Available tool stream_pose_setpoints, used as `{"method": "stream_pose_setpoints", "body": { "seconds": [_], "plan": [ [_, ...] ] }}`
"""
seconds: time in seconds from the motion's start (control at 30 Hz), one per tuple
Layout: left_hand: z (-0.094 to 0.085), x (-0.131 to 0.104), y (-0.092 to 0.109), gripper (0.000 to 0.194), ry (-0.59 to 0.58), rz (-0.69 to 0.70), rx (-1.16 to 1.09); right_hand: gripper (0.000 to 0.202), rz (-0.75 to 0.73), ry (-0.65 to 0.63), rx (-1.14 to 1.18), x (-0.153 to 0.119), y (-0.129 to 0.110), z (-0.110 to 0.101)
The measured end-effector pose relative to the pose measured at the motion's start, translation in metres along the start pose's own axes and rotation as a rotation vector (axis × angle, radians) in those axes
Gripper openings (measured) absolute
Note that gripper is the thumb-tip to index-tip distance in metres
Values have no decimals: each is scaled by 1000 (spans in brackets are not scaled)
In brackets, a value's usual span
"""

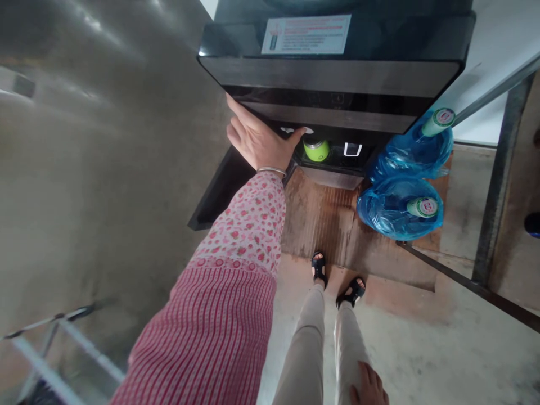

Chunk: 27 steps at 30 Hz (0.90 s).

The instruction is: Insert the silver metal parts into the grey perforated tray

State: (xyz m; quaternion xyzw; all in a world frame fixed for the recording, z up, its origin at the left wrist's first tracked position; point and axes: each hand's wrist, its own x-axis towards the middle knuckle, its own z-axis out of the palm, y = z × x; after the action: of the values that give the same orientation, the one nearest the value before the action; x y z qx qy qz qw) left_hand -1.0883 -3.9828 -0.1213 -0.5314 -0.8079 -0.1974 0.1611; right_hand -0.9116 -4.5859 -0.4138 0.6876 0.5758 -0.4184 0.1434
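Note:
My left hand (264,138) is at the front left edge of a black and grey water dispenser (329,79). Its fingers spread along the dispenser's side, and the thumb stretches to a white piece (309,130) under the front panel. Just below the thumb, a bright green bottle (316,151) with a metal rim stands in the dispenser's recess; its opening is mostly hidden. To its right is a white-outlined tap mark (352,149). My right hand (369,385) hangs low by my right thigh, fingers extended against the trouser leg, partly cut off by the frame.
Two large blue water jugs (400,208) in plastic wrap, with green-white caps, stand right of the dispenser. Flattened cardboard (320,208) covers the floor before my sandals. A dark metal bar (464,284) runs along the right. A metal frame (63,343) is at lower left.

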Motion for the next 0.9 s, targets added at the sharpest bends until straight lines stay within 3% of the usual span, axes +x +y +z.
{"method": "stream_pose_setpoints", "body": {
  "seconds": [0.17,0.27,0.53,0.8,0.9],
  "plan": [
    [-14,6,-1,127,-225,-19,-3,56,15,-31,-21,-1,2,-1],
    [-19,8,-1,121,-285,-14,-12,56,22,-72,-14,-1,4,-2],
    [-9,9,-3,134,-203,-29,32,56,13,-35,-21,-2,7,-1],
    [-14,12,-4,141,-310,-23,47,52,24,-59,-78,-5,-1,-14],
    [-14,12,-3,140,-300,-13,50,52,20,-57,-98,-6,-6,-23]
  ]
}}
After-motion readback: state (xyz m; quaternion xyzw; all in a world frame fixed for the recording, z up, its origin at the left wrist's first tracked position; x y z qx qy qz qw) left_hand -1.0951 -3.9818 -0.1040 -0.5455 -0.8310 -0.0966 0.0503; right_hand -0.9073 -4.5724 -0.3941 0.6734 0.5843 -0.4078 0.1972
